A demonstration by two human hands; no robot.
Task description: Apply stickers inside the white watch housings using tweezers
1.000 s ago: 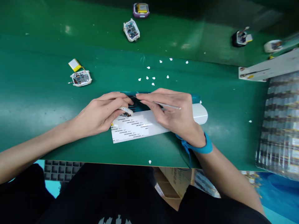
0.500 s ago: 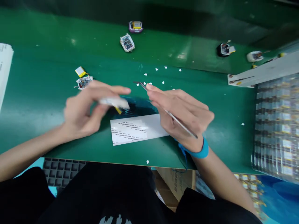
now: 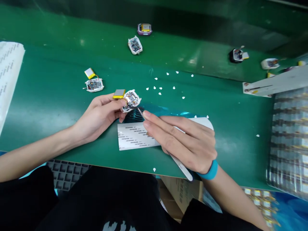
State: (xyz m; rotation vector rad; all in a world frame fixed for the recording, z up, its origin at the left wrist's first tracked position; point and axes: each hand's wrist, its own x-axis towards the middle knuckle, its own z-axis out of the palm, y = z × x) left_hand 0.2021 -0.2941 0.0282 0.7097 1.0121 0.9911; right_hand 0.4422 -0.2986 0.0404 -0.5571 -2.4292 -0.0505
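Observation:
Between the thumb and fingers of my left hand (image 3: 102,112) is a white watch case (image 3: 132,99), its open side with the circuit board facing up. A yellow-edged battery (image 3: 119,93) hangs out on its left side, by my thumb. My right hand (image 3: 185,138) grips metal tweezers (image 3: 181,166) like a pen. Their dark tip reaches the lower edge of the case; whether it pinches anything there is too small to see. Under my hands lies a white printed adhesive sheet (image 3: 134,136), partly covered by my right hand.
Several small white stickers (image 3: 160,88) are scattered beyond my hands. Another opened watch case (image 3: 94,85) with its battery (image 3: 89,73) lies to the left. More cases (image 3: 135,45) stand farther back. Stacked clear trays (image 3: 288,141) fill the right side, beside a white bar (image 3: 276,80).
My left hand has turned the watch case so its circuit board faces up, and it is now steady. The tweezers' tip has moved from among the white stickers to the case.

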